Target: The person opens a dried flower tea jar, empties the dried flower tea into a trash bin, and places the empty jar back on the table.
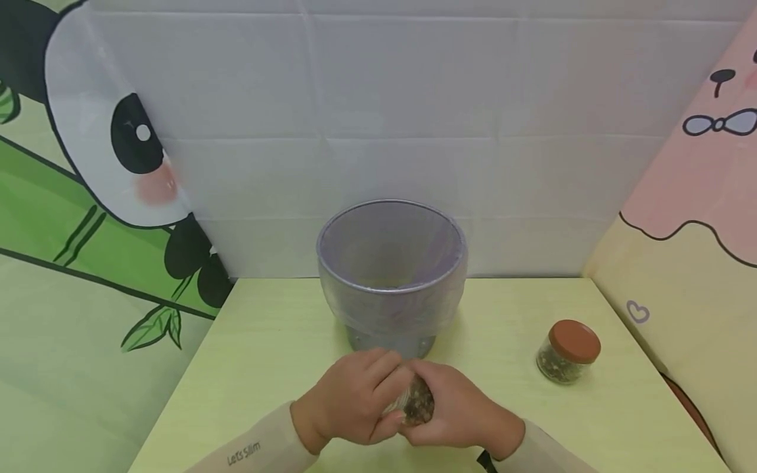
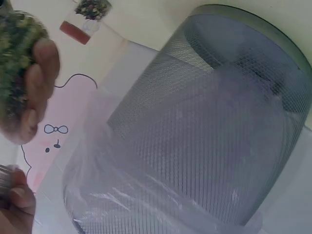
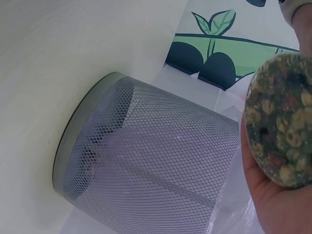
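Both hands meet over the near middle of the table, in front of the wastebasket point(image 1: 393, 309). Between them is a clear jar point(image 1: 420, 401) of dried herbs or flowers, tilted so its base faces right. My right hand point(image 1: 458, 407) grips it around the base end. Curled over the opposite end is my left hand point(image 1: 361, 397), which hides the jar's top. In the right wrist view the jar's base point(image 3: 280, 119) shows pale and dark dried pieces, with the right palm beneath. The left wrist view shows the jar's filled side point(image 2: 17, 58) behind curled fingers.
The mesh wastebasket, lined with a thin translucent bag point(image 2: 161, 180), stands just beyond the hands. A second jar point(image 1: 568, 355) with a red-brown lid and dried contents stands on the table's right side. Printed cloth point(image 1: 414, 98) surrounds the table at the back and sides.
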`<state>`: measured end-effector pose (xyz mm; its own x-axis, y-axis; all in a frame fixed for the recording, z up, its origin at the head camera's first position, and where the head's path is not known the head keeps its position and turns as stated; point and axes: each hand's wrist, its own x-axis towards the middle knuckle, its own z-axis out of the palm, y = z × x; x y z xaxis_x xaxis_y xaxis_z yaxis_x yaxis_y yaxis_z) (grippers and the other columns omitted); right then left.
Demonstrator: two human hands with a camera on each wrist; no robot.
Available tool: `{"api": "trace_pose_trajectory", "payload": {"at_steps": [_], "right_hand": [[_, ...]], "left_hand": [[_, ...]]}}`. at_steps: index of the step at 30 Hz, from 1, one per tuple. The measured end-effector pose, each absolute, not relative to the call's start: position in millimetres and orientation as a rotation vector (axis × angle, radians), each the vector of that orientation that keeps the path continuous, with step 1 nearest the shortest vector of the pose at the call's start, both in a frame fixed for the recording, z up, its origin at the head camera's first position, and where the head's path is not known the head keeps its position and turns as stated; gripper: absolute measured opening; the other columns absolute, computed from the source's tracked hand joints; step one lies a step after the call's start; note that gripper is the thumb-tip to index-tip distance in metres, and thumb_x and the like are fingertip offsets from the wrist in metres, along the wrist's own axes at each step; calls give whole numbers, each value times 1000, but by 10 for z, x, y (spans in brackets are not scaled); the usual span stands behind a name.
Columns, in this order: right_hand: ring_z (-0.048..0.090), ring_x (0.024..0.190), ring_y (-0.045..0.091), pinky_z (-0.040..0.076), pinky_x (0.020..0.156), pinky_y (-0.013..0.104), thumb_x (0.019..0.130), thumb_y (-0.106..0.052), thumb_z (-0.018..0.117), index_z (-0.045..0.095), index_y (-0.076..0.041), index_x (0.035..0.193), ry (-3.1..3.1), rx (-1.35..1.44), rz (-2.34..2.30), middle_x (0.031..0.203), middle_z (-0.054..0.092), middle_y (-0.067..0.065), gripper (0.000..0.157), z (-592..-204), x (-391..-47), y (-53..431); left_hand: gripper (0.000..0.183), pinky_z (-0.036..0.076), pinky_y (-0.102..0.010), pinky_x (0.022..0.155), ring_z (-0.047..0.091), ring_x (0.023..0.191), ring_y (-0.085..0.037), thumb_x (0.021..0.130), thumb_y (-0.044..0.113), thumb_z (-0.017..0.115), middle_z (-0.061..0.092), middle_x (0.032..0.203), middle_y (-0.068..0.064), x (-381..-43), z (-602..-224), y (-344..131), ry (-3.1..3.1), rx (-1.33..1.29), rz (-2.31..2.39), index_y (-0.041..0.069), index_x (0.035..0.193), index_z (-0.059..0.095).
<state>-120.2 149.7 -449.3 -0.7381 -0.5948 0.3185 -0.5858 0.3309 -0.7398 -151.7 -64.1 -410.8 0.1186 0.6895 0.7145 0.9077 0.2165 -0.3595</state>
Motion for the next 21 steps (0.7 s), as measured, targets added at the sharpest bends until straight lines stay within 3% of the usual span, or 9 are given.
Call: {"api": "trace_pose_trajectory", "payload": {"at_steps": [7, 16, 21], "right_hand": [[55, 71, 1, 51, 60, 24, 79, -21, 81, 57, -26, 111, 2764, -1054, -1378, 92, 57, -15, 40, -4521, -1191, 1463], [54, 74, 0, 51, 66, 25, 72, -21, 83, 61, -23, 113, 2946, -986, -1277, 93, 57, -18, 47, -4584, -1190, 1401], [55, 74, 1, 51, 67, 26, 75, -22, 84, 58, -27, 110, 2852, -1004, -1285, 91, 57, -18, 43, -4550, -1221, 1456]], "left_hand": [[38, 43, -25, 50, 43, 63, -14, 106, 29, 30, 48, 81, -2, -1380, -4121, -564, -1928, -1266, -379, 4, 99, 58], [23, 43, -30, 50, 40, 60, -14, 101, 24, 54, 43, 76, -2, -1136, -3962, -455, -2550, -875, -454, 6, 87, 49], [32, 45, -31, 58, 40, 64, -14, 108, 33, 47, 44, 81, -3, -1121, -3865, -468, -2758, -878, -569, 6, 91, 49]]}}
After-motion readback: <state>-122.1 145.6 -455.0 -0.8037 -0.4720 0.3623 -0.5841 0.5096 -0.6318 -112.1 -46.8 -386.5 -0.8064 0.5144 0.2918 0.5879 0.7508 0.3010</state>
